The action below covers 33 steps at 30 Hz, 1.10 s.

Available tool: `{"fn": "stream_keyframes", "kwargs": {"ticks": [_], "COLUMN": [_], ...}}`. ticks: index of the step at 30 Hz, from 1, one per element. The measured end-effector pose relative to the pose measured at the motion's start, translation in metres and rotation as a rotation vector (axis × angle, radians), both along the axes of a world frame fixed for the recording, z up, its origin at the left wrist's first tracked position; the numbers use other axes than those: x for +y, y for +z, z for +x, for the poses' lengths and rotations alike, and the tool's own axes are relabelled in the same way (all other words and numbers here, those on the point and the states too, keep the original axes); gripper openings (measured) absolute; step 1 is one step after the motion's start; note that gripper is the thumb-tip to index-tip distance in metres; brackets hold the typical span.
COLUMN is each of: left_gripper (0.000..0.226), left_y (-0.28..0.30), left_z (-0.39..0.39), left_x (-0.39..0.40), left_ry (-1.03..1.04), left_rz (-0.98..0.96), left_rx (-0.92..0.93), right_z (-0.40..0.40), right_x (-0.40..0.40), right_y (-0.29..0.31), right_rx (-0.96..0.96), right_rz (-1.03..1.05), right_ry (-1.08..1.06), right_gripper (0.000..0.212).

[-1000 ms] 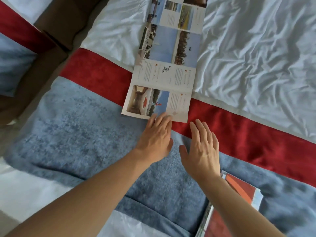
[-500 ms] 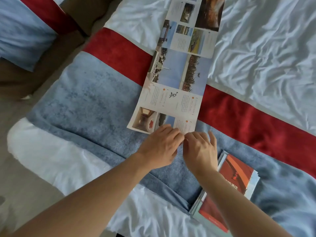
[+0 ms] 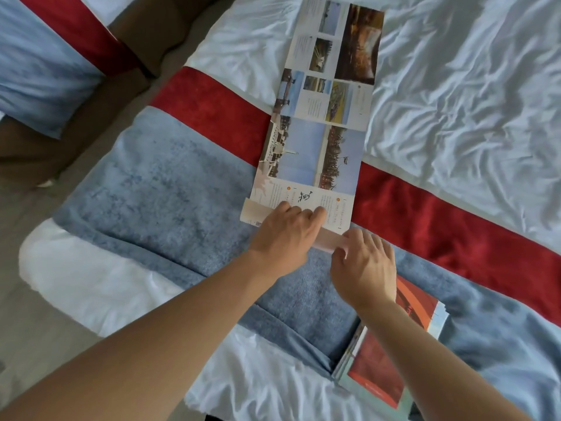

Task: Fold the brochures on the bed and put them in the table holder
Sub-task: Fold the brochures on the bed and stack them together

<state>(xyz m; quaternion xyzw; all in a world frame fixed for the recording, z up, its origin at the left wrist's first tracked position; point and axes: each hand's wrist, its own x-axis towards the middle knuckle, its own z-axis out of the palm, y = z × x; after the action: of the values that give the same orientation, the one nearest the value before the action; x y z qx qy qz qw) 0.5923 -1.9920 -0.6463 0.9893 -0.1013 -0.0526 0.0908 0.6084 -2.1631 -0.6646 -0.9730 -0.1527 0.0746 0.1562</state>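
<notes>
The head view shows a long unfolded brochure (image 3: 321, 123) lying lengthwise on the bed (image 3: 455, 101); its near end is turned up. The left hand (image 3: 285, 235) presses curled fingers on that flap; the right hand (image 3: 364, 265) pinches its corner; a stack of folded brochures (image 3: 379, 369) lies near the right forearm.

A single wide-angle camera, worn on the person's head, looks forward and steeply down onto the bed (image 3: 455, 86) from close above. Both forearms reach in from the bottom edge, and the floor (image 3: 36, 299) shows at the left. No second view shares the scene.
</notes>
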Motion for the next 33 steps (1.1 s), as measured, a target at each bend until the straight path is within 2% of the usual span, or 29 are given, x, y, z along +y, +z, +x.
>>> {"fn": "stream_keyframes", "kwargs": {"ticks": [3, 6, 9, 12, 15, 19, 23, 27, 29, 33], "left_gripper": [0.037, 0.034, 0.034, 0.049, 0.070, 0.091, 0.093, 0.095, 0.094, 0.083], "left_y": [-0.001, -0.007, -0.018, -0.038, -0.057, -0.078, -0.086, -0.082, -0.078, -0.065], "left_z": [0.015, 0.033, 0.052, 0.067, 0.079, 0.082, 0.077, 0.073, 0.072, 0.069], "left_x": [0.008, 0.020, 0.029, 0.036, 0.043, 0.051, 0.056, 0.057, 0.054, 0.052], "left_ry": [0.028, 0.025, -0.012, -0.052, -0.024, 0.023, 0.002, -0.005, -0.001, 0.115], "left_rz": [-0.045, -0.076, -0.093, -0.062, -0.003, 0.032, 0.045, 0.015, -0.005, -0.044], "left_rx": [-0.052, -0.103, -0.114, -0.100, -0.006, 0.160, 0.168, 0.148, 0.131, 0.103], "right_z": [0.017, 0.029, 0.042, 0.054, 0.062, 0.069, 0.081, 0.081, 0.078, 0.072], "right_x": [0.000, 0.002, 0.008, 0.016, 0.025, 0.036, 0.046, 0.054, 0.055, 0.050], "right_y": [0.000, -0.003, -0.013, -0.026, -0.040, -0.048, -0.053, -0.049, -0.045, -0.034], "right_rx": [-0.011, 0.001, 0.048, 0.107, 0.142, 0.211, 0.318, 0.343, 0.365, 0.418], "right_rz": [-0.001, -0.008, -0.012, 0.010, 0.026, 0.151, 0.398, 0.464, 0.517, 0.623], "right_ry": [-0.073, -0.073, -0.134, -0.209, -0.215, -0.396, -0.710, -0.807, -0.835, -0.976], "right_gripper": [0.052, 0.081, 0.094, 0.097, 0.095, 0.087, 0.070, 0.021, 0.016, 0.019]}}
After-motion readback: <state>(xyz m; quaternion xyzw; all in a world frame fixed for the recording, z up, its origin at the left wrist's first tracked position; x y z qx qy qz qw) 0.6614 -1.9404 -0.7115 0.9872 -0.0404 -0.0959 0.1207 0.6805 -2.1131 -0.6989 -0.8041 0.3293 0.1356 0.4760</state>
